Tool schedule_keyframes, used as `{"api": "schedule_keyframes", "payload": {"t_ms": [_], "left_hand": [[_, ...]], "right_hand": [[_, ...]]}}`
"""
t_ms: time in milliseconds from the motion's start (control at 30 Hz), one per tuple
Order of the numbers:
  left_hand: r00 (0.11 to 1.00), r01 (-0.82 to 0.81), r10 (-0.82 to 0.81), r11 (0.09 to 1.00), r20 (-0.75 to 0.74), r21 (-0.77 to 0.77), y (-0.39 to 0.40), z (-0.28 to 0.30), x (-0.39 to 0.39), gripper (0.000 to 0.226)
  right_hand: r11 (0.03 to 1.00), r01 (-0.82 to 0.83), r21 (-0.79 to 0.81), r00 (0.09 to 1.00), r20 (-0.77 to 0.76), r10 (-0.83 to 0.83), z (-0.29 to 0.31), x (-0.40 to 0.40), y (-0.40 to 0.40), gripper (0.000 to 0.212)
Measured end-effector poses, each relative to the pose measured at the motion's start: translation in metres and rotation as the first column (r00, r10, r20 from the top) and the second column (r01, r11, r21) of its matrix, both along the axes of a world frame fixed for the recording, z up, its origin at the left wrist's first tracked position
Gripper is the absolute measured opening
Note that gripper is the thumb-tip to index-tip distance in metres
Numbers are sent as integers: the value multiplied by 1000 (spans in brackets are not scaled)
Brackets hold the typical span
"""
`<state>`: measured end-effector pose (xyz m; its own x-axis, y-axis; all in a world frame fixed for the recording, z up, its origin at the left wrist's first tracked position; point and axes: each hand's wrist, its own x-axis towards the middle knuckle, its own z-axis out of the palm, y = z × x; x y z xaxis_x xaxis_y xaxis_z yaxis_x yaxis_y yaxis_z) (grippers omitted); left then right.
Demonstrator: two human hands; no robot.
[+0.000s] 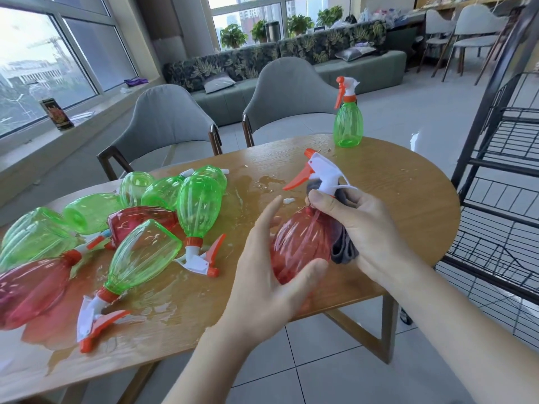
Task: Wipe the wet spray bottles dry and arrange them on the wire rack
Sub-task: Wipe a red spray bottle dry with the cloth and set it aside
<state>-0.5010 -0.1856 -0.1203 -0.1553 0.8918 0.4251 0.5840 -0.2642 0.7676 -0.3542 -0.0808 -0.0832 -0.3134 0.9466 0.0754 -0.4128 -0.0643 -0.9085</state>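
A red spray bottle point(303, 243) with a white and orange trigger head stands tilted above the table's near edge. My left hand point(262, 275) cups its lower body from the left, thumb curled under it. My right hand point(355, 225) grips a grey cloth point(344, 249) pressed against the bottle's neck and right side. Several green and red spray bottles point(137, 237) lie in a wet pile on the left of the wooden table point(393, 199). One green bottle point(348, 121) stands upright at the far edge. The black wire rack point(504, 176) stands at the right.
Puddles of water point(256, 182) spread over the tabletop around the pile. Two grey chairs point(172, 121) stand behind the table. A sofa and windows lie beyond. Tiled floor shows between the table and the rack.
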Motion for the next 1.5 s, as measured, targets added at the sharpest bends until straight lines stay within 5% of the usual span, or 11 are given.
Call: {"api": "schedule_keyframes", "payload": {"t_ms": [67,133,200,300,500,700,800,1033,1167,1333,1500], "left_hand": [[975,144,-126,985,181,-92,2,8,-8,78],[964,191,-163,974,208,-120,6,9,-11,74],[989,108,-99,991,109,-80,10,4,-6,75],[993,-86,89,995,-74,44,12,-6,10,75],[965,-198,200,980,-168,31,12,-11,18,85],[953,202,-174,975,247,-93,10,5,-9,82],[965,174,-148,979,219,-106,12,4,-9,83],[997,-1,5,999,74,-44,14,0,1,89],[997,23,-19,998,71,-53,16,5,1,90],[996,65,-61,996,65,-61,18,2,0,92],[996,69,-66,997,62,-46,19,0,2,86]], "right_hand": [[1000,-7,-4,1000,-8,7,0,0,1,34],[999,46,-2,999,-9,-46,-3,-2,-1,20],[990,137,20,991,-4,-137,-5,-6,-4,8],[969,219,118,973,41,-225,-8,-9,-7,18],[951,235,198,958,120,-262,-7,-8,-6,19],[983,139,118,986,76,-149,0,-4,-2,18],[964,209,167,969,99,-227,-3,-4,-3,10],[842,351,409,871,188,-454,-17,-4,-11,25],[596,352,722,731,185,-656,-18,-5,-12,23],[372,160,914,667,178,-723,-15,-4,2,22],[365,-51,930,675,302,-674,-5,2,10,22]]}}
